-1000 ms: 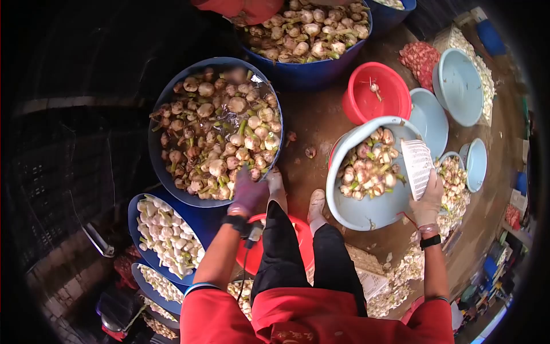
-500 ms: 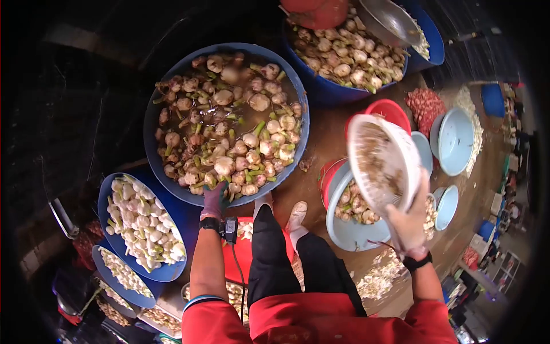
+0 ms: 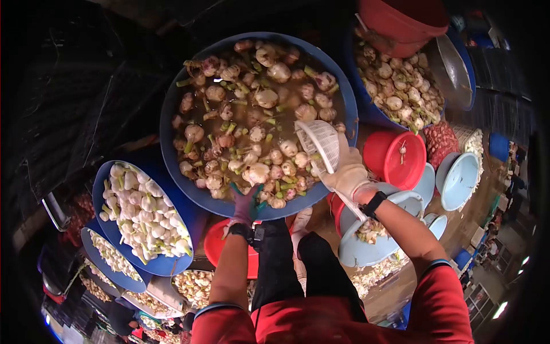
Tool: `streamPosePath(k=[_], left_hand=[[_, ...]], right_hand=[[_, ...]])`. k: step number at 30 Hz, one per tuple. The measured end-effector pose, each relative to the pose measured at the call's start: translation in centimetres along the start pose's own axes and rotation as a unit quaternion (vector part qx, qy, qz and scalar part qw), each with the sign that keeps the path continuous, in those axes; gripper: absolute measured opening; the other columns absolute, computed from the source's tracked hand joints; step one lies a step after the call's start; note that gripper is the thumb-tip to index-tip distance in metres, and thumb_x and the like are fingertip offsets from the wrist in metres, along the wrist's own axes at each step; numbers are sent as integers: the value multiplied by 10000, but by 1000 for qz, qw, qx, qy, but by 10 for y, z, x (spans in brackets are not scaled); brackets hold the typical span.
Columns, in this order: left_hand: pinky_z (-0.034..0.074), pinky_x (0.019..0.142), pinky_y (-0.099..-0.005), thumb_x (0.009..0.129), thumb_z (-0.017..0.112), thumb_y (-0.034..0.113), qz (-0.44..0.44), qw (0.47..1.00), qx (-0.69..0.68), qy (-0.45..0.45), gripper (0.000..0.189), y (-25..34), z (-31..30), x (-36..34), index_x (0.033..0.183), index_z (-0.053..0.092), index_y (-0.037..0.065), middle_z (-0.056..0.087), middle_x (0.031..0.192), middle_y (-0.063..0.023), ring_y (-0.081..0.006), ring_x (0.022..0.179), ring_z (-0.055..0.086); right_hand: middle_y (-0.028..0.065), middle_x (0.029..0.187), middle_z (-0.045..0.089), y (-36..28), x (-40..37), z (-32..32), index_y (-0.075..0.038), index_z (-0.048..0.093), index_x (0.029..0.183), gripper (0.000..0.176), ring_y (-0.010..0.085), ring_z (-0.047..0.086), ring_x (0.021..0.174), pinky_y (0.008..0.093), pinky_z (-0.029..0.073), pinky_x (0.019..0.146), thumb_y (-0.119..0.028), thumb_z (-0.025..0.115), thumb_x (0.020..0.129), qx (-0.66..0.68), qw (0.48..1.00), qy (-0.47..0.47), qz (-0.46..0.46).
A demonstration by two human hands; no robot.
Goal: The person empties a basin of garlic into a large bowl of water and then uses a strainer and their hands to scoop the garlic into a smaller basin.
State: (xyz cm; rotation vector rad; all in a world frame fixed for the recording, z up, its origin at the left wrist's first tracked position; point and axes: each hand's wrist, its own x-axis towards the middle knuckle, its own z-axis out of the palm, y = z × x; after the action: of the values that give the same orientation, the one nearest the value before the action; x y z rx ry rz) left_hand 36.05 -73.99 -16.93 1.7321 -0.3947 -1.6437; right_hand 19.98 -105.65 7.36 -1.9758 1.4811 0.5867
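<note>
A large blue tub [image 3: 172, 166] stands before me, full of murky water and floating garlic bulbs [image 3: 256, 173] with cut green stems. My right hand [image 3: 345, 174], in a pale glove, is closed around a white plastic strainer scoop [image 3: 326, 137]. Its perforated bowl is tilted, low over the garlic at the tub's right side, and its long handle slants back past my wrist. At the near rim, my left hand [image 3: 246, 204] wears a purple and green glove; its fingers are spread against the garlic there, gripping nothing that I can see.
A light-blue basin [image 3: 366, 255] with some garlic sits at right, beside an upturned red bucket [image 3: 404, 160]. Another blue tub [image 3: 366, 103] of garlic stands at the back right. Cleaner white bulbs fill a tilted blue tub [image 3: 103, 215] at left. A red basin [image 3: 215, 243] lies near my legs.
My right hand has swung the strainer scoop from above the light-blue basin leftward to the big tub. My left hand stays at the near rim, its fingers now spread wider.
</note>
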Motion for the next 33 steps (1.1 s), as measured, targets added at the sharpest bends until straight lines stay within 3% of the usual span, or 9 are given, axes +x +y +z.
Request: streamPosePath(k=[2,6,10,13,17,19,25,26,33], left_hand=[[287,1017,-583,834,646,166,-241,871,-391,177,713,130,32,-17,1414,232,163,549,1229,-76,-228,1116,526],[468,870,-400,811,635,-3,-78,924,-371,58,739,104,40,23,1395,209,149,511,1237,-108,-221,1019,566],[496,864,-376,809,623,-22,178,974,142,22,625,125,49,57,1347,321,79,495,1231,-97,-203,945,588],[521,780,-352,833,635,54,-9,972,-232,-28,545,207,23,30,1330,411,74,515,1203,-82,-174,893,594],[487,803,-295,824,660,186,53,965,96,238,533,254,-69,23,1305,471,53,595,1109,-116,-168,923,589],[425,925,-429,773,665,378,31,872,388,296,656,246,-121,26,1273,476,-2,562,1168,-261,-402,1096,531],[429,932,-422,781,660,429,-17,931,249,267,726,149,-187,54,1313,405,6,471,1279,-263,-401,1079,541],[437,919,-404,787,659,426,61,905,403,123,733,120,-207,63,1323,385,8,499,1249,-251,-386,1071,552],[442,894,-375,823,658,367,-86,972,207,72,648,167,-136,47,1301,405,10,598,1152,-163,-310,1044,584]], right_hand=[[257,1162,452,-3,14,7,-119,133,1431,1069,405,454,1100,429,426,913,-290,789,605,44,996,-57,49],[257,1200,427,5,36,53,-114,115,1439,1092,401,444,1124,417,412,943,-283,794,601,4,998,-44,47],[254,1212,420,12,50,78,-112,106,1444,1110,405,442,1132,413,396,965,-258,797,588,13,999,-21,28],[276,1213,422,10,64,86,-86,100,1446,1091,421,440,1138,415,382,981,-233,770,597,48,998,-24,30],[319,1257,403,23,89,106,-56,93,1447,1057,433,431,1176,401,368,1007,-219,728,618,80,994,-41,60],[320,1265,404,22,92,104,-51,89,1448,1062,428,432,1185,393,372,1007,-214,724,614,89,993,-47,69],[348,1234,427,31,92,85,-37,47,1451,1090,427,487,1138,395,432,938,-250,708,610,165,978,-99,79],[344,1243,426,31,95,85,-44,43,1454,1094,422,504,1123,396,443,922,-238,704,605,222,966,-109,79],[285,1278,460,10,120,115,-66,73,1463,1033,362,489,1184,348,405,961,-167,670,626,249,963,-102,29]])
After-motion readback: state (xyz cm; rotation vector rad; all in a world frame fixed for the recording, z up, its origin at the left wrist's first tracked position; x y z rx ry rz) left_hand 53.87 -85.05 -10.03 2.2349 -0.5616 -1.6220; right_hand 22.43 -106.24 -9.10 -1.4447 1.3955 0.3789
